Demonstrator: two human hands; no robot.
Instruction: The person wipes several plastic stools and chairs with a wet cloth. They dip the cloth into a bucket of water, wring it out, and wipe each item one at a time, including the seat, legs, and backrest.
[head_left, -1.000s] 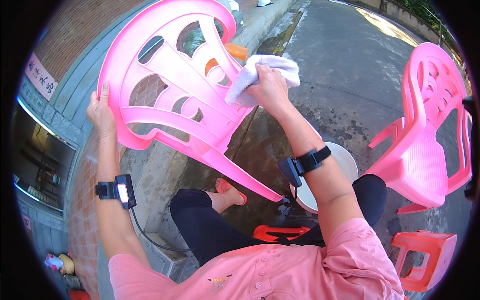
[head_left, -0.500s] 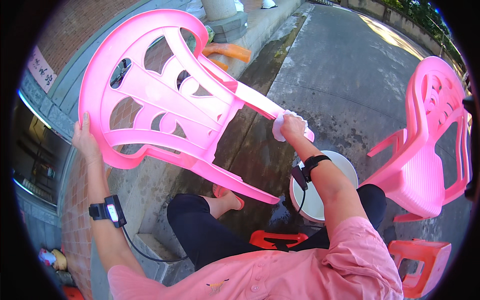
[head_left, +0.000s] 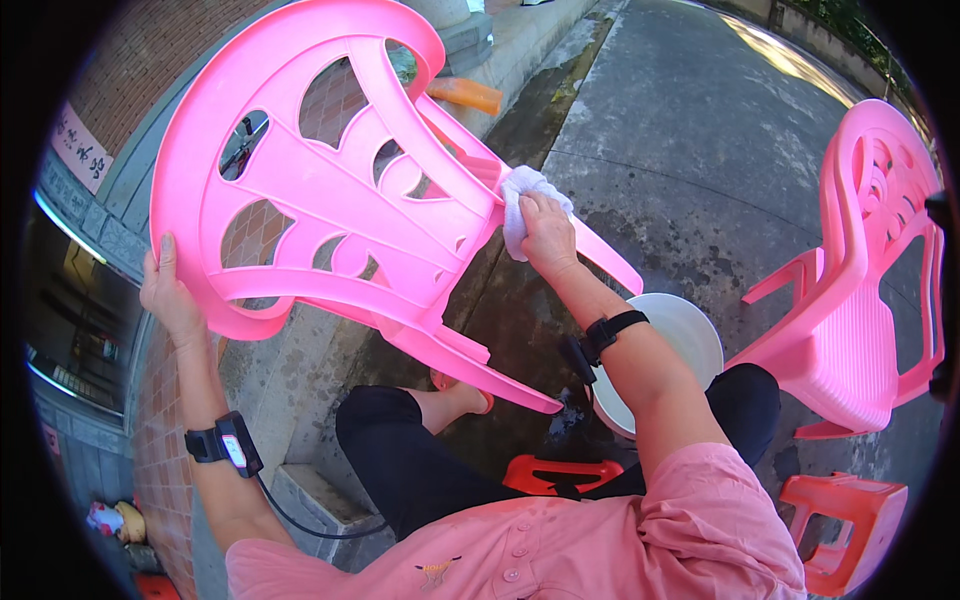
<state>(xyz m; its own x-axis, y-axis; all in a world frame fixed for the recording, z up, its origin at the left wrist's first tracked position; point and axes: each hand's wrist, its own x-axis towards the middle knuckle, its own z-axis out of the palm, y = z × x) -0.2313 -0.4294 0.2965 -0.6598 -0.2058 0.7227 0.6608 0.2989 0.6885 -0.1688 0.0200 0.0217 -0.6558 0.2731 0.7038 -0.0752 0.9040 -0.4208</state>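
Note:
A pink plastic chair (head_left: 320, 190) is tipped up in front of me, its back toward the upper left and its legs slanting down to the right. My left hand (head_left: 168, 295) grips the lower left edge of the chair back. My right hand (head_left: 545, 232) presses a white cloth (head_left: 520, 195) against the chair near the seat and a leg. Both wrists wear black bands.
A white bucket (head_left: 690, 330) stands on the wet pavement under my right forearm. A stack of pink chairs (head_left: 870, 270) is at the right. Red stools (head_left: 850, 520) sit at my knees. A brick wall and stone ledge (head_left: 300, 350) run along the left.
The chair has been turned and tilted between frames. My right hand with the cloth went from the top of the chair down along a leg, then back up toward the seat.

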